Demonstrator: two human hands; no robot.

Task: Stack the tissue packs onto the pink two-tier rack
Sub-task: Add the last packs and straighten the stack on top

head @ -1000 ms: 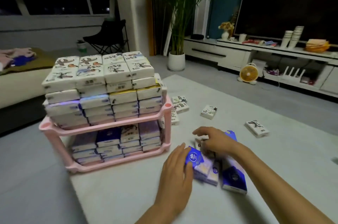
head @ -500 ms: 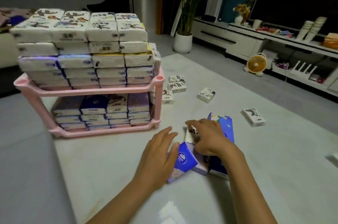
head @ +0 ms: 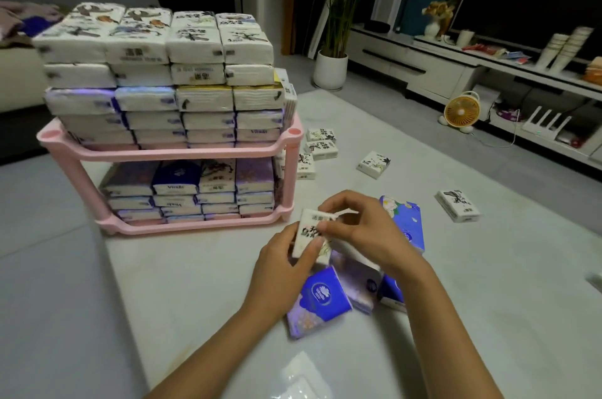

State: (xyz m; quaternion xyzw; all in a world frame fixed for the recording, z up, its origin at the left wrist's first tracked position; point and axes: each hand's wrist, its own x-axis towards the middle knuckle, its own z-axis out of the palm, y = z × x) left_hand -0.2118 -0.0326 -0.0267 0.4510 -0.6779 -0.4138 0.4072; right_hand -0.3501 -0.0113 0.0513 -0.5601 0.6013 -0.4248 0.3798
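Held between both hands, a small white tissue pack with black print sits tilted just above a cluster of blue packs on the pale floor mat. The left hand has its fingers curled round the pack's left side and lower edge. The right hand pinches the pack's upper right part between thumb and fingers. Both grips are closed on this one pack.

The pink two-tier rack stands on the mat beyond and to the left of the hands, well apart from the held pack. Its lower tier is filled with rows of packs. Its upper tier carries four columns piled high above the rim.

Loose white packs lie on the mat to the right of the rack: two close together, one further right, one nearer the mat's edge. Beyond the mat stand a potted plant and a small orange fan.
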